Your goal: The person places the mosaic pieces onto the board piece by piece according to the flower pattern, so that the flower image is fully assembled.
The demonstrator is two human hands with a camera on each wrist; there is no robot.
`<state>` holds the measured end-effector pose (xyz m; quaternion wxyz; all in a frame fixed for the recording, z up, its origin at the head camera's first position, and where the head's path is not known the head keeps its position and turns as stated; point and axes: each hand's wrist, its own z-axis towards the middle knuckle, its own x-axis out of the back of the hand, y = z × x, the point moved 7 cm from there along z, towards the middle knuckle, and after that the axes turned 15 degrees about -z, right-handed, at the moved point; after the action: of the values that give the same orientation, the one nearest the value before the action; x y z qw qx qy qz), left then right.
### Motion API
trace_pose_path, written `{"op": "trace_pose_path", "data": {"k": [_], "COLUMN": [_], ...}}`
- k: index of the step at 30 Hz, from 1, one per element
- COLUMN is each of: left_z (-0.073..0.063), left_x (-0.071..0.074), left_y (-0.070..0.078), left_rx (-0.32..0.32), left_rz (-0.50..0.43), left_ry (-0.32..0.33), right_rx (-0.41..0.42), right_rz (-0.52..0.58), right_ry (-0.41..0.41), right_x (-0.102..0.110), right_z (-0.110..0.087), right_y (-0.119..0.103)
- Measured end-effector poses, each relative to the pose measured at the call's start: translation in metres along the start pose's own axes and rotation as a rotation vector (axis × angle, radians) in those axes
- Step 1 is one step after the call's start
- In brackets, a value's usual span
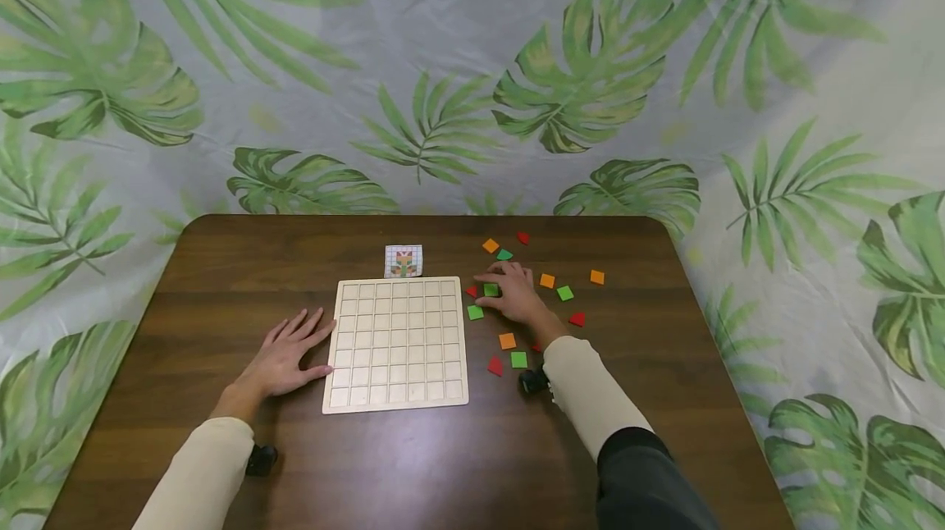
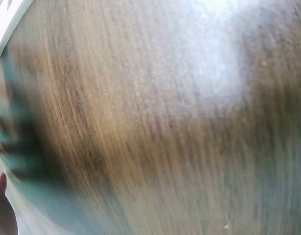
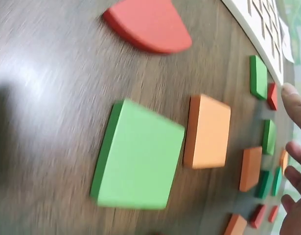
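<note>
A pale wooden board with a grid of square cells lies on the table. My left hand rests at its left edge, fingers spread, thumb and a fingertip touching or very near the rim. In the left wrist view only bits of that hand show at the left border. My right hand reaches over the loose pieces right of the board. A green square piece lies between its thumb and fingers, which look apart in the right wrist view. Close by are a red piece and another green square.
Several orange, green and red pieces are scattered on the right, including an orange square, a green square and a rounded red piece. Behind the board lies a small pattern card. A leaf-printed cloth hangs beyond the table.
</note>
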<state>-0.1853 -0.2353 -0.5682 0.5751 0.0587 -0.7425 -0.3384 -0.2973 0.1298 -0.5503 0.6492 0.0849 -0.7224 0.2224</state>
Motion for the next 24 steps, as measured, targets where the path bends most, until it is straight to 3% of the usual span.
{"op": "trace_pose_path", "data": {"k": [7,24], "left_z": [0.001,0.003], "left_x": [0.0,0.004], "left_y": [-0.001,0.002], "left_rx": [0.007,0.033], "left_rz": [0.001,0.013], "left_ry": [-0.006,-0.001], "right_rx": [-0.01,-0.045], "right_rz": [0.005,-0.019], "right_ry": [-0.016,0.039], "right_x": [-0.01,-0.014], "right_z": [0.007,0.01], "right_y": [-0.004,-0.003]}}
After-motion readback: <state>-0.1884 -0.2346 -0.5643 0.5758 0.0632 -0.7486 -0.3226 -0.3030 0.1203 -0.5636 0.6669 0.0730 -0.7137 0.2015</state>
